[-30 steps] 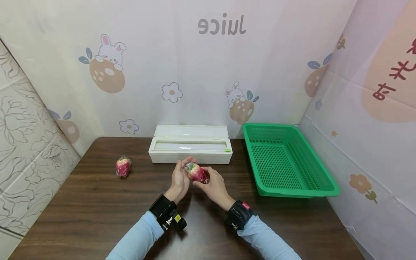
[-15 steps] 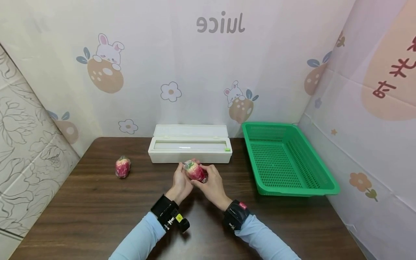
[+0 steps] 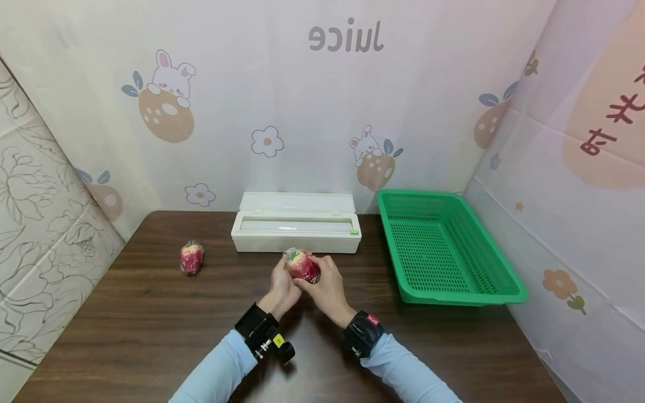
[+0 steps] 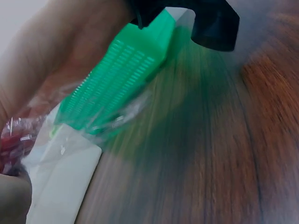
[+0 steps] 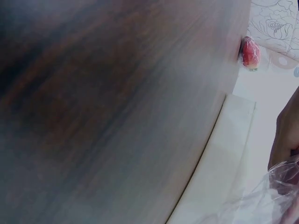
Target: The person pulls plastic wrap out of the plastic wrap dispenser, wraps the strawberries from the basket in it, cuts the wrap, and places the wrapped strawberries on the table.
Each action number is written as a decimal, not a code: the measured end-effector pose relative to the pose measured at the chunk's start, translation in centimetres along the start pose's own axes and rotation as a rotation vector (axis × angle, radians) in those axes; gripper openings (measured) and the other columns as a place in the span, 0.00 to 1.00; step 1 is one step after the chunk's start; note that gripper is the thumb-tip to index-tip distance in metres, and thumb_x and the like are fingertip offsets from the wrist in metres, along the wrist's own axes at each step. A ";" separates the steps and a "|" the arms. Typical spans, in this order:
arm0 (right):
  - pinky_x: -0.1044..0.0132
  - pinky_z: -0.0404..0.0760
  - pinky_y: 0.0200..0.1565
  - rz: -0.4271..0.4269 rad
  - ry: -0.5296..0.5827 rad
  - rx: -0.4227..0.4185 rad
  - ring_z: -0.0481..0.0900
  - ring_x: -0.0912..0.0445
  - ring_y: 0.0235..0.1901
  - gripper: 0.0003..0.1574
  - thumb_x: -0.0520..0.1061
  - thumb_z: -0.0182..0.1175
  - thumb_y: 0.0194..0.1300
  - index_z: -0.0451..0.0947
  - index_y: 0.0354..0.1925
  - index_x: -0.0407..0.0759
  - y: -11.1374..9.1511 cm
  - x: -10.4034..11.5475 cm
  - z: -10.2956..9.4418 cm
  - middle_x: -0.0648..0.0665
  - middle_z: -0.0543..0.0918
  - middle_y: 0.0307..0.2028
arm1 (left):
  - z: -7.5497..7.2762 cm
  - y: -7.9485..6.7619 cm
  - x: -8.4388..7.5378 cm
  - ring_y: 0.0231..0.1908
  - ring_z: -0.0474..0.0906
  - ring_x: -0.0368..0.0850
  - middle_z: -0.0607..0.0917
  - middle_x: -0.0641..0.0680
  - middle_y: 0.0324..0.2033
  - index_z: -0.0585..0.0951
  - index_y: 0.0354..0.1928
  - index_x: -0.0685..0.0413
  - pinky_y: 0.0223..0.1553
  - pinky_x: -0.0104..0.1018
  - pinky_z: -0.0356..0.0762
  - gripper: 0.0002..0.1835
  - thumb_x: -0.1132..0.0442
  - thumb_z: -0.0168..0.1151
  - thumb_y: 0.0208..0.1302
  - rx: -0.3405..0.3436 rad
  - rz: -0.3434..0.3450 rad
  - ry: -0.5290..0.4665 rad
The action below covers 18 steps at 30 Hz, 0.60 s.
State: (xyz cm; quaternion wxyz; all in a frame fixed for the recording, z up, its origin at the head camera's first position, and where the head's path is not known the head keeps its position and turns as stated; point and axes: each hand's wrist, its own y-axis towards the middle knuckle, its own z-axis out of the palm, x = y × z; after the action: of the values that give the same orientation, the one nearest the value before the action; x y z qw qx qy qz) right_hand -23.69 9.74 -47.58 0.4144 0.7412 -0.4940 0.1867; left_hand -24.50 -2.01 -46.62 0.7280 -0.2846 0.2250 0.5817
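Observation:
Between both hands, in front of the white box, is a red strawberry-like fruit (image 3: pixel 303 265) with a pale yellow and green top, covered in clear plastic film. The left hand (image 3: pixel 281 284) cups it from the left and behind, with part of its fingers hidden by the fruit. On the other side, the right hand (image 3: pixel 326 284) grips it with thumb and fingers. Loose clear film (image 4: pixel 122 115) trails from the fruit in the left wrist view. A second film-wrapped fruit (image 3: pixel 191 258) of the same look lies on the table at the left.
A white cling film dispenser box (image 3: pixel 297 243) with its lid raised stands at the back of the dark wooden table (image 3: pixel 126 319). A green plastic basket (image 3: pixel 461 298) sits at the right. Printed cloth walls (image 3: pixel 312 101) border the table.
The right hand has moved slightly left with the fruit, and the hands are closer together. The left fingers, earlier extended past the fruit, now lie around it.

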 end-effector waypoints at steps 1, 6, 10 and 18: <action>0.67 0.74 0.39 -0.003 0.003 -0.007 0.72 0.58 0.37 0.37 0.51 0.72 0.45 0.72 0.52 0.37 0.0 0.1 0.0 0.46 0.72 0.38 | -0.1 0.0 -0.1 0.56 0.68 0.44 0.72 0.55 0.54 0.61 0.58 0.59 0.57 0.35 0.65 0.24 0.51 0.22 0.74 0.006 -0.002 0.023; 0.68 0.74 0.38 -0.025 0.010 -0.026 0.73 0.58 0.37 0.35 0.51 0.72 0.45 0.73 0.50 0.38 -0.2 0.0 0.1 0.46 0.73 0.37 | -0.5 0.1 -1.0 0.54 0.70 0.43 0.75 0.52 0.52 0.63 0.57 0.57 0.55 0.33 0.68 0.23 0.54 0.22 0.73 0.007 0.025 0.050; 0.67 0.75 0.39 -0.041 0.005 -0.018 0.73 0.58 0.37 0.35 0.52 0.72 0.45 0.74 0.50 0.39 -0.3 0.0 0.1 0.47 0.73 0.37 | -0.5 0.3 -1.8 0.53 0.72 0.44 0.77 0.50 0.47 0.67 0.51 0.56 0.54 0.32 0.69 0.22 0.55 0.22 0.73 0.020 0.074 0.014; 0.66 0.76 0.40 -0.029 0.002 -0.010 0.73 0.58 0.37 0.35 0.51 0.72 0.45 0.74 0.51 0.38 -0.4 0.3 0.0 0.47 0.72 0.37 | -0.2 -0.1 -1.7 0.46 0.75 0.42 0.79 0.50 0.40 0.65 0.44 0.53 0.50 0.34 0.72 0.20 0.53 0.21 0.73 -0.013 0.011 0.007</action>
State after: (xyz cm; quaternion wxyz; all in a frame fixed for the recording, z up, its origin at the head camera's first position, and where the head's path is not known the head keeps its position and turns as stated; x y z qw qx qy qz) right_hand -23.22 9.64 -47.58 0.4213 0.7460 -0.4837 0.1787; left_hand -24.74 -3.40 -45.64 0.7220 -0.2903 0.2254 0.5862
